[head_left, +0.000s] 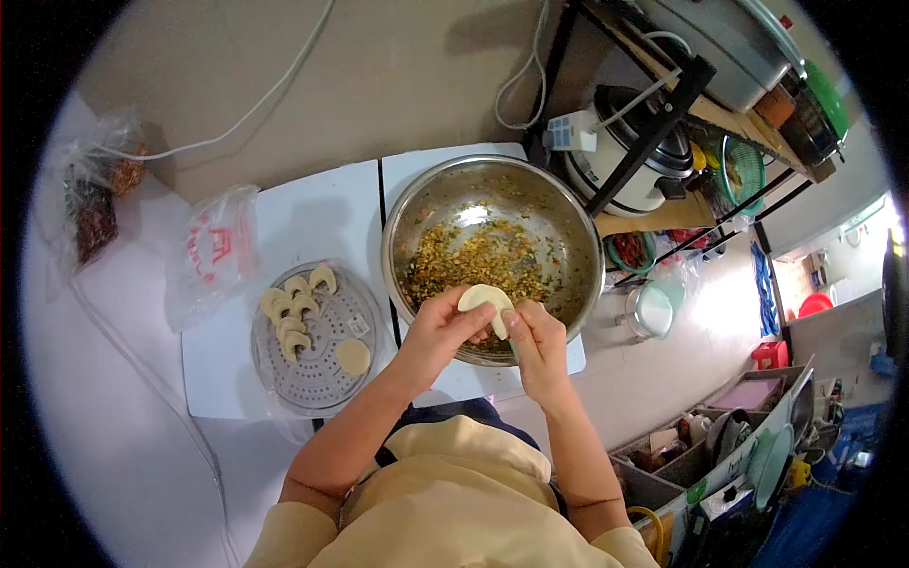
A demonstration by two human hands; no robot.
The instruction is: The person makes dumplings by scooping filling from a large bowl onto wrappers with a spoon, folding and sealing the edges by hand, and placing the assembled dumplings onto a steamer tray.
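Over the near rim of a large steel bowl, a pale dumpling is folded between my two hands. My left hand has its fingers wrapped round one side of it. The thumb and fingers of my right hand press the other side. A thin greenish edge shows by my right fingers; I cannot make out what it is. Chopped filling with green and orange bits covers part of the bowl's bottom. To the left, several folded dumplings and one flat round wrapper lie on a perforated steamer tray.
A crumpled plastic bag lies on the white table behind the tray. At right, a shelf holds a rice cooker and a large pot. A power strip hangs near the bowl. Boxes of goods stand lower right.
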